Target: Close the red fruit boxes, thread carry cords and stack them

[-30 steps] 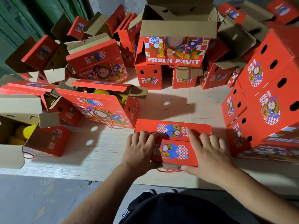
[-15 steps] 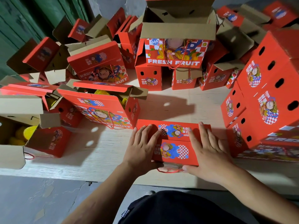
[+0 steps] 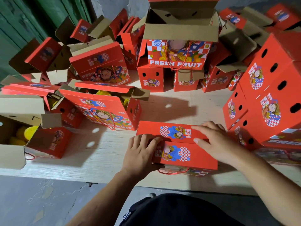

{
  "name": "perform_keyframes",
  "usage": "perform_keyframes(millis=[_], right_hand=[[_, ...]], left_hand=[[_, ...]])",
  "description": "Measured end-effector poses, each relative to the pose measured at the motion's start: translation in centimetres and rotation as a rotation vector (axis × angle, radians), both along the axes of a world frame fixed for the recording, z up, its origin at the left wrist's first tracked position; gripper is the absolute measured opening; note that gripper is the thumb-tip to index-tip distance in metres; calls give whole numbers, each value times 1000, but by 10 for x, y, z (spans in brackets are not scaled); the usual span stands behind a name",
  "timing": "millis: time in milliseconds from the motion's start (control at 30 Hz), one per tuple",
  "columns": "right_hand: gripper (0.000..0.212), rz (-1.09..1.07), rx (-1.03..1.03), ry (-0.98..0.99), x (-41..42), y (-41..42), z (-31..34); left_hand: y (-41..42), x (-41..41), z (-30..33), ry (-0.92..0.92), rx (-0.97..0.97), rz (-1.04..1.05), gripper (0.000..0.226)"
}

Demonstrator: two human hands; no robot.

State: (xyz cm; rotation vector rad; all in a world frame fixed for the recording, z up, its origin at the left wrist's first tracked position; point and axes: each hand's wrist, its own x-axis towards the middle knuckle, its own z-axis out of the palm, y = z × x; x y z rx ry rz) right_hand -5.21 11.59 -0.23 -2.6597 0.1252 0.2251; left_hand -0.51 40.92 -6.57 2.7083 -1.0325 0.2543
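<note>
Red cardboard fills the pale wooden worktop [image 3: 101, 154] as a person closes a fruit box [image 3: 177, 149] standing at its near edge, directly in front of them. The left hand [image 3: 140, 154] curls its fingers over the box's left end at the seam where the two lid flaps meet, gripping it, while the right hand [image 3: 216, 141] lies flat, fingers straight, pressing the far flap down near the right end. A red carry cord [image 3: 175, 172] loops out along the box's near face. Open boxes holding yellow fruit [image 3: 27, 132] crowd the left edge, and a stack of closed boxes [image 3: 267, 101] rises at the right edge. The corrugated board looks stiff yet easily creased, and with fruit inside the box is likely fairly heavy, so it is probably best lifted by its two ends or from beneath rather than by the lid. Compared with half a second ago, the left fingers have gone from lying spread on the lid to hooking at the seam, and the right hand has slid toward the far right corner.
</note>
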Motion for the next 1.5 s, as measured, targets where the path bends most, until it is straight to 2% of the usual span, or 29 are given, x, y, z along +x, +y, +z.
perform_keyframes(millis=[167, 367, 533, 633, 800, 967, 1033, 1200, 1300, 1500], right_hand=[[63, 112, -67, 218, 29, -10, 16], [64, 220, -304, 254, 44, 0, 19], [67, 305, -353, 315, 51, -4, 21], [63, 302, -417, 287, 48, 2, 22], [45, 340, -571, 180, 37, 12, 14], [66, 367, -401, 318, 44, -4, 28], [67, 357, -458, 289, 46, 2, 28], [55, 391, -614, 192, 42, 17, 24], [60, 423, -675, 155, 35, 16, 20], [60, 364, -599, 117, 28, 13, 15]], left_hand=[[2, -5, -5, -63, -46, 6, 89], [2, -6, -6, -72, -43, 7, 90], [3, -9, -9, -97, -44, 13, 92], [3, -8, -9, -92, -37, 14, 93], [3, -3, -7, -81, -51, -5, 93], [4, -6, -10, -112, -91, -15, 90], [3, -5, -9, -110, -96, -15, 89], [1, 2, -1, -30, -51, -24, 91], [1, 1, -2, -47, -63, -24, 93], [1, -4, -4, -57, -67, 20, 102]])
